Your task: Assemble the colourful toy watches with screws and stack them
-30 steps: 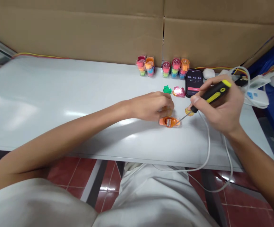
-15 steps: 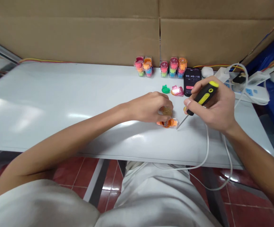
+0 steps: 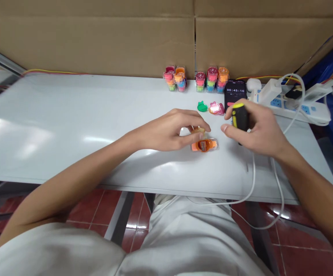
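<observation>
White counter (image 3: 68, 115) bearing an orange plastic pencil sharpener (image 3: 204, 145), lying flat; just behind it, left hand (image 3: 166, 130) pinching a small amber plastic piece (image 3: 197, 130). Right of the sharpener, right hand (image 3: 255, 128) closed around a black-and-yellow screwdriver (image 3: 240, 117).

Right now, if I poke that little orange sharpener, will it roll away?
The orange plastic sharpener will probably slide rather than roll, since it lies flat on the smooth white table. It looks light, being small plastic, so a gentle push could send it skidding.

Passage left along white table (image 3: 68, 115), phone (image 3: 234, 92), power strip (image 3: 298, 107), cable (image 3: 253, 180) blocking right
</observation>
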### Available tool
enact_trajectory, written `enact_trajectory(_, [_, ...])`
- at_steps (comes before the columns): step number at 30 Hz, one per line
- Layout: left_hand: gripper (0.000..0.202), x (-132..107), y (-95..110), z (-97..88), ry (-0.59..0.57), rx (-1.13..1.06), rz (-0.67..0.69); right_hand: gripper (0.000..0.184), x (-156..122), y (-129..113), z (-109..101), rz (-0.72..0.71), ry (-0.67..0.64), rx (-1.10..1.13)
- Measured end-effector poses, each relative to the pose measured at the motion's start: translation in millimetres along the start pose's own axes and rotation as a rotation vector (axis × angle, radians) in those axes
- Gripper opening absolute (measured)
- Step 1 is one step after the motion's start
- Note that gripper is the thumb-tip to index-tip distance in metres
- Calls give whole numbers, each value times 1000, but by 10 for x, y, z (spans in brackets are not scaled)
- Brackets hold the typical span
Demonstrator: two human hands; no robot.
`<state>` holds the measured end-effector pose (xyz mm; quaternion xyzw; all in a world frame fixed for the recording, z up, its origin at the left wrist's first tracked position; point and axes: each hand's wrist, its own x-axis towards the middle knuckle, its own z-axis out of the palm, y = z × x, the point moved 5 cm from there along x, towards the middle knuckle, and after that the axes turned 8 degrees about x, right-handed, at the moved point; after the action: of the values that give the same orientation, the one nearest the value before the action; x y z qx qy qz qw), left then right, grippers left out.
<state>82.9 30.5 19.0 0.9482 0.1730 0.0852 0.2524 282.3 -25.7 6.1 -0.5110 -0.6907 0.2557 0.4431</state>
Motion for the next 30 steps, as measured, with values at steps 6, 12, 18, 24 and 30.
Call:
enact_trajectory(6, [27, -135, -18, 170, -21, -264, -169, 17, -56, 114, 269, 134, -414, -179])
enact_trajectory(12, [25, -132, -13, 254, -12, -120, -177, 30, -125, 95, 389, 174, -504, -230])
enact_trajectory(18, [26, -128, -67, 198, 32, 5, -119, 35, -167, 11, 436, 150, -567, -146])
enact_trajectory(24, [21, -179, -79, 197, 5, -82, -228, 14, -103, 106, 357, 151, -475, -123])
enact_trajectory(30, [21, -152, -84, 271, 0, -209, -159, 39, -141, 160, 439, 178, -529, -187])
